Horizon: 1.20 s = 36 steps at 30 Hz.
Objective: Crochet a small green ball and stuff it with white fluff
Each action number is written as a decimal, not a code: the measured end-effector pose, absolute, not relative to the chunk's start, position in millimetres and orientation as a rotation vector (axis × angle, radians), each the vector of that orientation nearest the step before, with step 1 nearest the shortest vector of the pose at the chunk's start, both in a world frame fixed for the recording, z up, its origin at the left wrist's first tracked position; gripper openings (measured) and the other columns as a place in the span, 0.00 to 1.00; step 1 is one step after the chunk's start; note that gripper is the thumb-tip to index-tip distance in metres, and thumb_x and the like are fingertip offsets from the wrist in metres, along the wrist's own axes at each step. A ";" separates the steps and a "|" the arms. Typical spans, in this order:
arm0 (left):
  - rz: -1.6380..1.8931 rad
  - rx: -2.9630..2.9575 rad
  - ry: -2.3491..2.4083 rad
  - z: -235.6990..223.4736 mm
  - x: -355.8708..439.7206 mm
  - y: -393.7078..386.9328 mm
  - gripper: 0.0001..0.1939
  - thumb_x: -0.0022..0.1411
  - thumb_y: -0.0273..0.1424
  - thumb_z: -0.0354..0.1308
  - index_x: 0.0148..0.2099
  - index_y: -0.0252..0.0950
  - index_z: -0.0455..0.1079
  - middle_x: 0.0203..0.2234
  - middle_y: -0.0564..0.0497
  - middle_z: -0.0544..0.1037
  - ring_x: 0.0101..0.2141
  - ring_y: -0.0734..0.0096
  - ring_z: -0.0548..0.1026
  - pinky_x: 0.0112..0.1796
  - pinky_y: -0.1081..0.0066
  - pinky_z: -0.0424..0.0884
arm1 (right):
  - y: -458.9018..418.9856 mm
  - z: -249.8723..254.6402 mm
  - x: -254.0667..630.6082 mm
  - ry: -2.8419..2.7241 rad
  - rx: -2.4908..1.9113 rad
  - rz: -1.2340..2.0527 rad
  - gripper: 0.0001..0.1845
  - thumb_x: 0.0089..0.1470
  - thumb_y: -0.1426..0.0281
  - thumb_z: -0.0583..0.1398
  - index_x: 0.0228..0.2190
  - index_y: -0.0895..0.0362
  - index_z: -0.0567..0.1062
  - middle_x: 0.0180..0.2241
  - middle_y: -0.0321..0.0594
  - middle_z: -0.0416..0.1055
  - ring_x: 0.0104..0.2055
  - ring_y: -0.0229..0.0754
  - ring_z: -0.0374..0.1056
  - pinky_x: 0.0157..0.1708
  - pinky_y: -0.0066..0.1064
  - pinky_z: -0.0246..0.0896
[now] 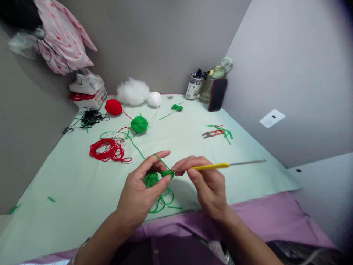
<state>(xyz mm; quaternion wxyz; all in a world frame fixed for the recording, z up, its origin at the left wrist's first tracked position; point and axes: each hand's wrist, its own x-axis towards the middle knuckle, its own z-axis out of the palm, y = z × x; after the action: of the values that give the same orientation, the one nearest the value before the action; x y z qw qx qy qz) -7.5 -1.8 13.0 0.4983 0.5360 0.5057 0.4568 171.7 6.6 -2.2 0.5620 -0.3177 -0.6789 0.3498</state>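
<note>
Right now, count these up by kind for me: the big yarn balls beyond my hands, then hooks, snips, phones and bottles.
Big yarn balls: 3 (red ball, green ball, white ball)
Hook: 1
Snips: 1
Phone: 1
Bottle: 1
Total: 7

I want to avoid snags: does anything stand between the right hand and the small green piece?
Nothing visible blocks it. Only the metal end of the yellow hook, held in the right hand, spans the gap to the green piece in the left hand.
</note>
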 end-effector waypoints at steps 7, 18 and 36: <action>1.178 1.040 1.105 7.6 -0.7 -5.0 0.27 0.58 0.30 0.71 0.60 0.45 0.75 0.35 0.55 0.75 0.36 0.73 0.72 0.42 0.74 0.69 | -0.2 -6.5 171.5 -2.059 -0.725 -0.075 0.14 0.64 0.80 0.60 0.47 0.57 0.79 0.42 0.49 0.80 0.44 0.47 0.77 0.42 0.37 0.76; 1.086 0.798 0.819 7.4 -4.8 -0.6 0.23 0.59 0.34 0.73 0.57 0.47 0.80 0.34 0.54 0.73 0.34 0.76 0.67 0.36 0.79 0.66 | 8.9 -5.8 164.2 -1.307 -0.634 1.035 0.08 0.67 0.69 0.61 0.39 0.52 0.83 0.35 0.39 0.78 0.35 0.40 0.73 0.34 0.33 0.70; 1.046 0.698 0.781 7.3 -4.1 2.9 0.21 0.57 0.33 0.73 0.54 0.43 0.82 0.34 0.52 0.75 0.34 0.74 0.70 0.37 0.79 0.67 | 12.8 -4.0 163.3 -1.244 -0.678 1.075 0.08 0.65 0.69 0.63 0.38 0.51 0.84 0.35 0.39 0.78 0.34 0.39 0.71 0.33 0.32 0.67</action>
<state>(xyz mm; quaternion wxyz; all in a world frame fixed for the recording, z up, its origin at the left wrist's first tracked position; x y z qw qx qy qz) -4.1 2.9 7.3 0.7382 0.3182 0.3558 0.4766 163.3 12.8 -4.0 0.6301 -0.2962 -0.5432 0.4693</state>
